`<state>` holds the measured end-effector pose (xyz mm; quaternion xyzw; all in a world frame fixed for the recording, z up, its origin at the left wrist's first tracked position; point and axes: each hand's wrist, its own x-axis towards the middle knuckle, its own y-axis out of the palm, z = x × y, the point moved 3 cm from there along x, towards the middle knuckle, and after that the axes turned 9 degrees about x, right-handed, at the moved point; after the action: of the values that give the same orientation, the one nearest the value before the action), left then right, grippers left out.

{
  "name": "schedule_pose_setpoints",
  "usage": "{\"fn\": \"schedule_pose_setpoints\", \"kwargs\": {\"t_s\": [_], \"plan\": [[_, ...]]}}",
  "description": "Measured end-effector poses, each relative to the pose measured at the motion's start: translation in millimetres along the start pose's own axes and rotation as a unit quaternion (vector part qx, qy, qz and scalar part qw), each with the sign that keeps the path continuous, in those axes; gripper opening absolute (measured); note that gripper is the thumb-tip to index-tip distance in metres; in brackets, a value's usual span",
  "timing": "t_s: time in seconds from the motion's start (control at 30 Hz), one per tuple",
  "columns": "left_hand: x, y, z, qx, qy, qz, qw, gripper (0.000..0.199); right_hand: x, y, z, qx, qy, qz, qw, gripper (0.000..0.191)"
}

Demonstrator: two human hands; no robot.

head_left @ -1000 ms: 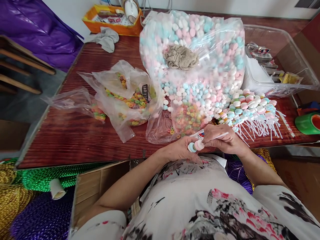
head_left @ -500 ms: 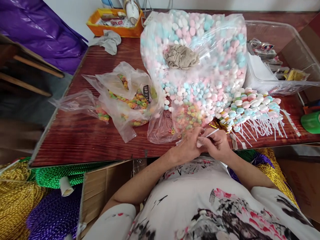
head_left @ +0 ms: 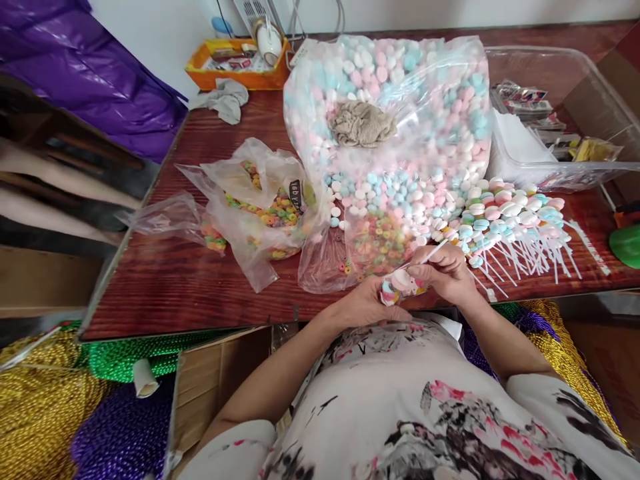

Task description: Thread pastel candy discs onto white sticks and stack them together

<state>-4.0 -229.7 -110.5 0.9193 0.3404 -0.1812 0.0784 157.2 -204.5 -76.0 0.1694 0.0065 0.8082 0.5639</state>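
Observation:
At the table's front edge, my left hand [head_left: 369,305] is closed around a few pastel candies [head_left: 399,281], pink, white and blue, partly hidden by the fingers. My right hand [head_left: 450,275] touches the same candies and pinches a thin white stick [head_left: 434,251] that points up and right. Whether the stick is joined to the candies I cannot tell. Just beyond my hands lies a clear bag of small coloured candy rings [head_left: 383,243]. To the right, several candy skewers [head_left: 510,213] lie piled, their white sticks toward me.
A large clear bag of pastel candies [head_left: 425,87] carries a crumpled beige cloth [head_left: 363,124]. Left of it sits another bag of rings [head_left: 270,207]. A clear plastic bin [head_left: 570,167], an orange tray [head_left: 200,79] and a green object [head_left: 627,245] stand around. A person's legs [head_left: 60,180] show left.
My hands have moved apart and turned, so the candies in my left hand now show. The view has shifted slightly. A person's bare legs have come into sight at the left.

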Motion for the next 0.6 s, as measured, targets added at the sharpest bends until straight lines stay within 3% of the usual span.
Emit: {"fn": "schedule_pose_setpoints", "kwargs": {"t_s": [0.1, 0.3, 0.43, 0.6], "plan": [[2.1, -7.6, -1.0, 0.033, 0.039, -0.097, 0.994, 0.037, -2.2, 6.3, -11.3, -0.036, 0.004, -0.071, 0.997, 0.019], [-8.9, -23.3, -3.5, 0.205, 0.044, -0.155, 0.965, 0.031, -5.8, -6.4, -8.3, -0.077, -0.037, -0.113, 0.990, 0.019], [-17.4, -26.0, -8.7, 0.354, 0.027, -0.216, 0.909, 0.027, -6.9, -9.5, -1.1, -0.141, -0.052, -0.088, 0.985, 0.013], [-19.8, -27.4, -7.5, 0.468, 0.003, -0.290, 0.834, 0.034, -5.0, 1.1, -1.2, -0.078, -0.028, -0.168, 0.982, 0.035]]}}
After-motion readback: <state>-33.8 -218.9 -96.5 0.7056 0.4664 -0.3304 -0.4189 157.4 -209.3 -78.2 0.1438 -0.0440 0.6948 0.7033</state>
